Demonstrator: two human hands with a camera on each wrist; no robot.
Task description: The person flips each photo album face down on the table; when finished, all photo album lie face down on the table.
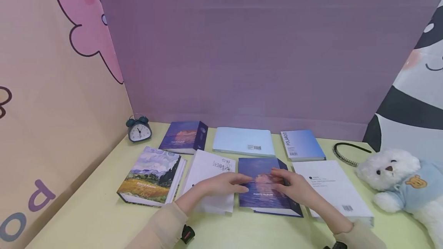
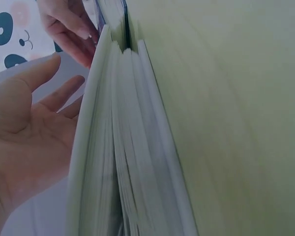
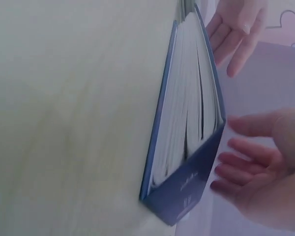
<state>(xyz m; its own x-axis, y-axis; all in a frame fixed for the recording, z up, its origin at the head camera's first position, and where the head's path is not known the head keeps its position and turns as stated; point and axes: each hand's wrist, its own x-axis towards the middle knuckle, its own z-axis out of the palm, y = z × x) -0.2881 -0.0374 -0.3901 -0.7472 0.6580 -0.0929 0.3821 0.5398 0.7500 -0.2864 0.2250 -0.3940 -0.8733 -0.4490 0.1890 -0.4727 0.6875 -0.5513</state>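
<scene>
A purple-blue photo album (image 1: 254, 166) with a pink-and-sea cover lies flat at the front middle. My left hand (image 1: 225, 184) reaches over its left edge, fingers loosely extended. Over the right part of the cover, my right hand (image 1: 295, 187) has its fingers slightly bent. In the right wrist view the right fingertips are close to the album's spine edge (image 3: 184, 189); whether they touch cannot be told. Beneath the left hand and forearm is a white album (image 1: 211, 162) with handwritten-style lettering; its page edges (image 2: 125, 123) fill the left wrist view. Neither hand grips anything.
A landscape-cover photo album (image 1: 152, 176) lies left, a white album (image 1: 339, 191) right. Behind are another purple album (image 1: 180, 135), a pale blue album (image 1: 242, 139) and a blue Polaroid album (image 1: 304, 145). An alarm clock (image 1: 139, 130), headband (image 1: 340, 155) and plush bear (image 1: 387, 168) flank them.
</scene>
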